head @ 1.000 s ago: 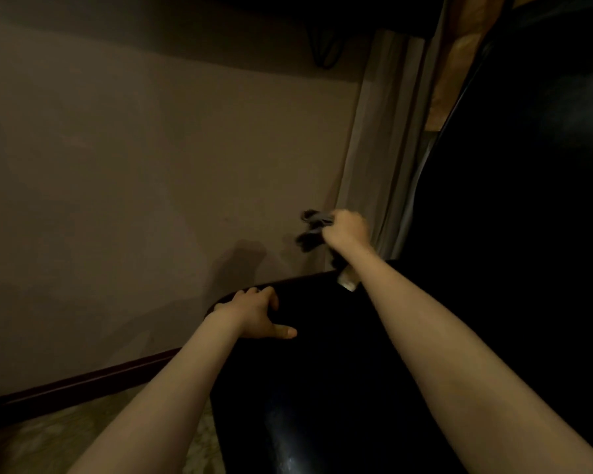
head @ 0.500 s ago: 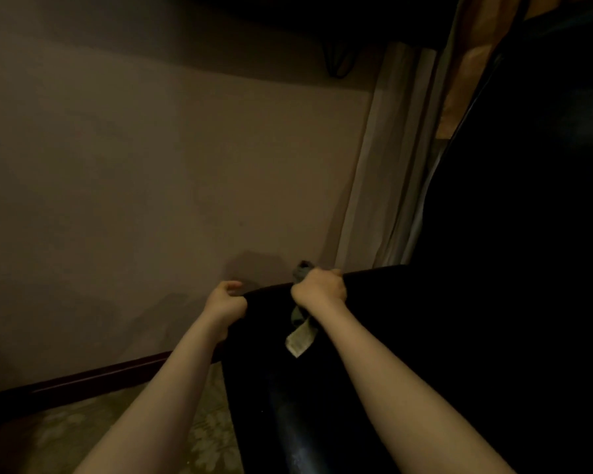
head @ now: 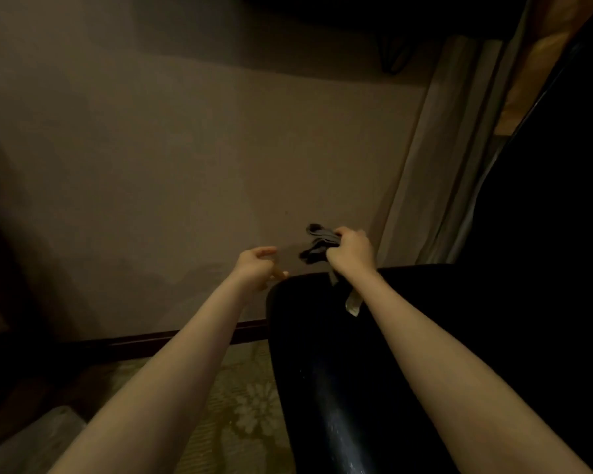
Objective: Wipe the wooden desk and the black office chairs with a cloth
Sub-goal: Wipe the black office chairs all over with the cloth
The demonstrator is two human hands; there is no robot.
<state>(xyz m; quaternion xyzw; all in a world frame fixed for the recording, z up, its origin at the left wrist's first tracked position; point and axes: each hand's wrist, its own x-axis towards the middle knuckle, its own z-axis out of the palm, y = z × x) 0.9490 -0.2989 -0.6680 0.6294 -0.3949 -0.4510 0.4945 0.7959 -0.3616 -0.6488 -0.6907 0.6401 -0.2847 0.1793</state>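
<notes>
Behind, a plain wall (head: 185, 159) is seen, with a pale curtain (head: 435, 159) at the right and a flowered carpet (head: 250, 405) below, and nothing is seen between the hands and the black chair (head: 339, 371). A dark cloth (head: 317, 242) is gripped tight in the closed right hand (head: 351, 251) just above the chair's far edge, while the left hand (head: 255, 268) is held loosely open with curled fingers beside that edge, and touch cannot be told. The cloth is bunched, sticking out to the left of the fist, with a pale tag (head: 353, 304) hung below the wrist, and the chair's long side is stretched from near to far.
</notes>
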